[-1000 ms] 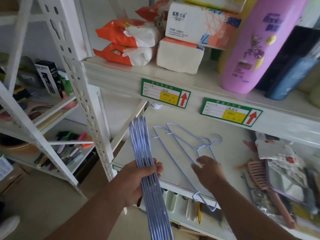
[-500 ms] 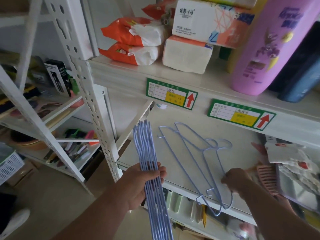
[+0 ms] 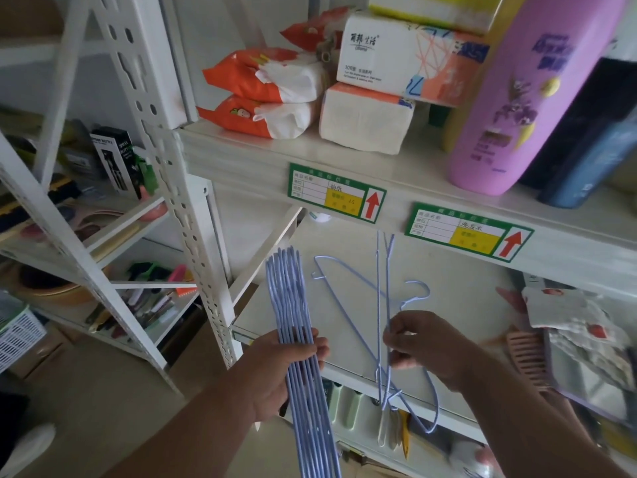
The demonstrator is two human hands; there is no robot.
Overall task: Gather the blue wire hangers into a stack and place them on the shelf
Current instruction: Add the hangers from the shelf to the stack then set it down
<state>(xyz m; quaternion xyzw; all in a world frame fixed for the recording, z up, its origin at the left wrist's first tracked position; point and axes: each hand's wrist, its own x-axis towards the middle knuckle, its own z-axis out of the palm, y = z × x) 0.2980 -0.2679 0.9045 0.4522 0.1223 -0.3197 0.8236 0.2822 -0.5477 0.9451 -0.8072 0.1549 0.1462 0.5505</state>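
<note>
My left hand [image 3: 279,370] is shut around a stack of several blue wire hangers [image 3: 287,291], held edge-on and upright in front of the white shelf [image 3: 458,305]. My right hand [image 3: 418,343] pinches one blue wire hanger [image 3: 386,281], lifted on edge above the shelf. Another blue hanger [image 3: 344,308] lies flat on the shelf between my hands, its lower end reaching past the shelf's front edge.
A pink comb [image 3: 525,353] and packets [image 3: 568,315] lie on the shelf at the right. Above, the upper shelf holds tissue packs [image 3: 365,119], orange wipes [image 3: 255,77] and a purple bottle [image 3: 517,98]. A white perforated upright [image 3: 179,215] stands left.
My right hand moved left from the shelf's right side and raised one hanger on edge. The left hand kept its stack in place.
</note>
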